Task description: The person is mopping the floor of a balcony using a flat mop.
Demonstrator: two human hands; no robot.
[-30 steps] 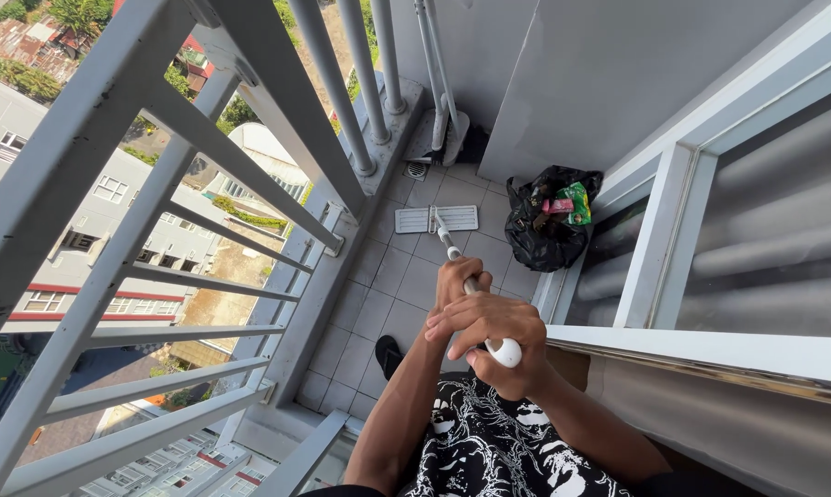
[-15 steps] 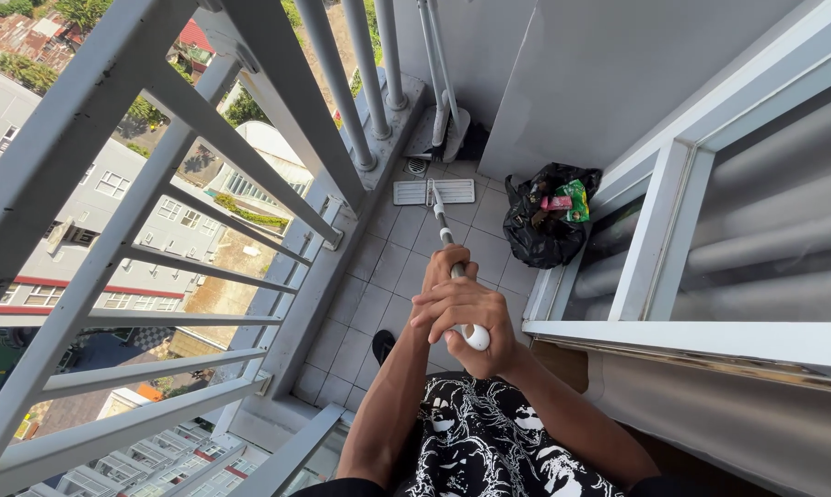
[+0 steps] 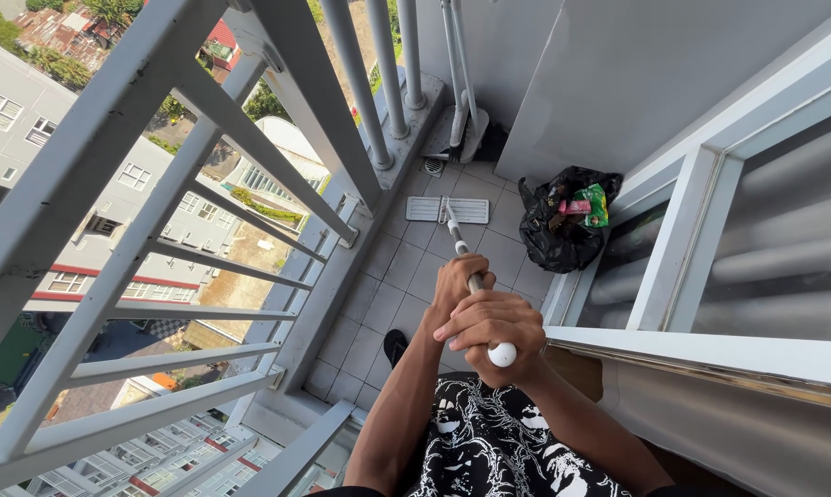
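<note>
Right now both hands are wrapped tight round the mop handle [image 3: 461, 253]: the right hand [image 3: 493, 331] clamped over its rounded white end, the left hand [image 3: 457, 281] gripping just below. Its flat head [image 3: 461, 210] lies on the tiled floor [image 3: 378, 304], near a black rubbish bag [image 3: 563, 230] and the grey railing [image 3: 249, 138].

White mop [image 3: 461, 211] on pale grey tiles [image 3: 392, 276], black rubbish bag [image 3: 563, 230] far right, black-and-white patterned shirt [image 3: 498, 442] near.
</note>
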